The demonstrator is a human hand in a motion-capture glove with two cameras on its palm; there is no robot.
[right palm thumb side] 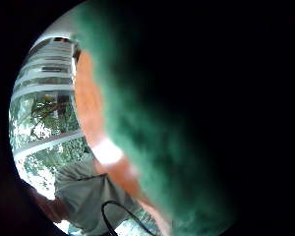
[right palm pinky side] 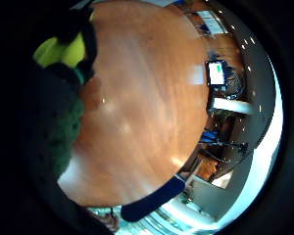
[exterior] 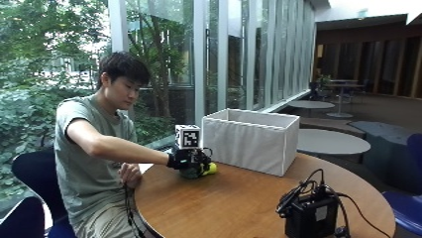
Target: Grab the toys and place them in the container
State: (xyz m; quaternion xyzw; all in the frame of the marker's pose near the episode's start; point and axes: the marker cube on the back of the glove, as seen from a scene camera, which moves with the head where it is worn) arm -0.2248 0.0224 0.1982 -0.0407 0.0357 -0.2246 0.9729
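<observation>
We see the gloved right hand (exterior: pixel 186 159) curled down over a green and yellow toy (exterior: pixel 200 170) left of centre in the outside view, its fingers wrapped round the toy's dark green upper part. The toy sits low against the round wooden table (exterior: pixel 237 203); we cannot tell whether it touches the tabletop or is just lifted off it. Its yellow end pokes out from under the hand on the side towards the container.

The white fabric container (exterior: pixel 250 140) stands upright and open-topped just right of the hand, near the far edge of the table, a short way from the toy but not touching it.

In the little finger side palm view, the toy (right palm pinky side: pixel 63 51) fills the upper left, yellow against dark green fuzz, with the black glove round it and the wooden table (right palm pinky side: pixel 147 98) spreading across the middle. In the thumb side palm view, green fuzz from the toy (right palm thumb side: pixel 152 147) covers most of the centre, very close to the palm.

The person's bare left hand (exterior: pixel 130 174) rests at the table's near left edge. A black box with cables (exterior: pixel 311 210) stands at the lower right of the outside view.
</observation>
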